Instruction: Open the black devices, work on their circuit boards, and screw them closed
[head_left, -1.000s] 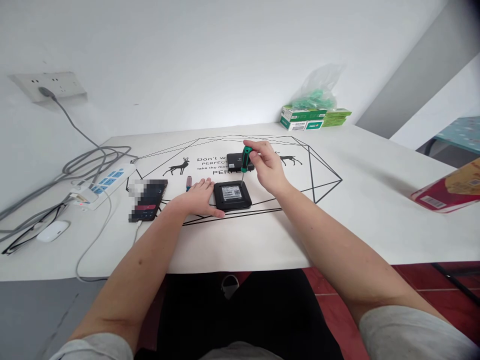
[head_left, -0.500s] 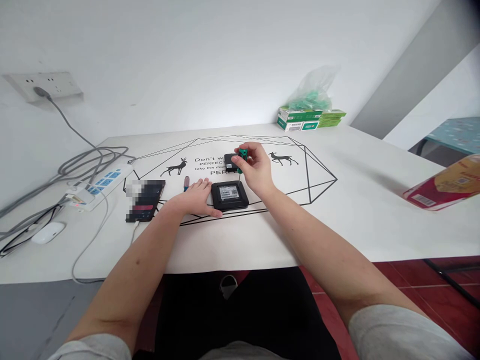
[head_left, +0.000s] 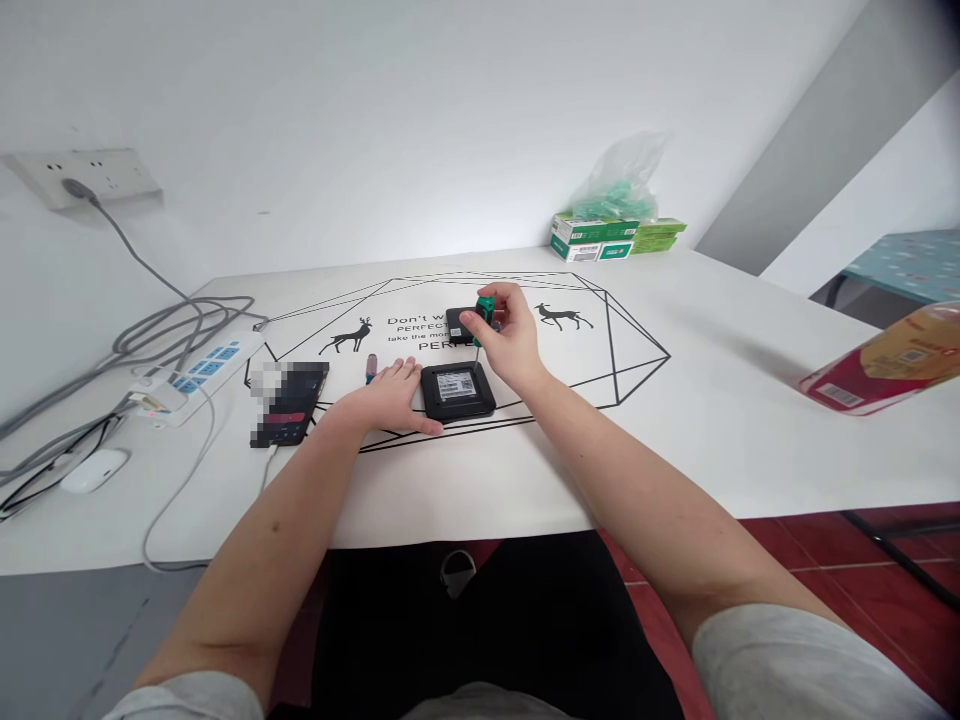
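My right hand (head_left: 510, 335) grips a green-and-black screwdriver (head_left: 484, 308) held upright. Its shaft points down at the far right corner of a flat black square device (head_left: 458, 408) with a white label on it. Along the device's left side my left hand (head_left: 394, 397) lies flat with its fingers spread, the thumb against the near left edge. Behind the device is a second, smaller black piece (head_left: 457, 324) with a small white label, partly hidden by my right hand. Just beyond my left fingers a second screwdriver (head_left: 371, 368) lies, its lower part hidden.
On the left are a phone (head_left: 296, 405), a white power strip (head_left: 217, 368) with looping grey cables, and a white earbud case (head_left: 95, 470). Green-and-white boxes (head_left: 596, 232) under a plastic bag stand against the wall. A red-and-yellow package (head_left: 877, 365) sits at the right.
My hands and the device hold nearly the same places. The screwdriver stays upright at the same corner; the whole view has shifted slightly.
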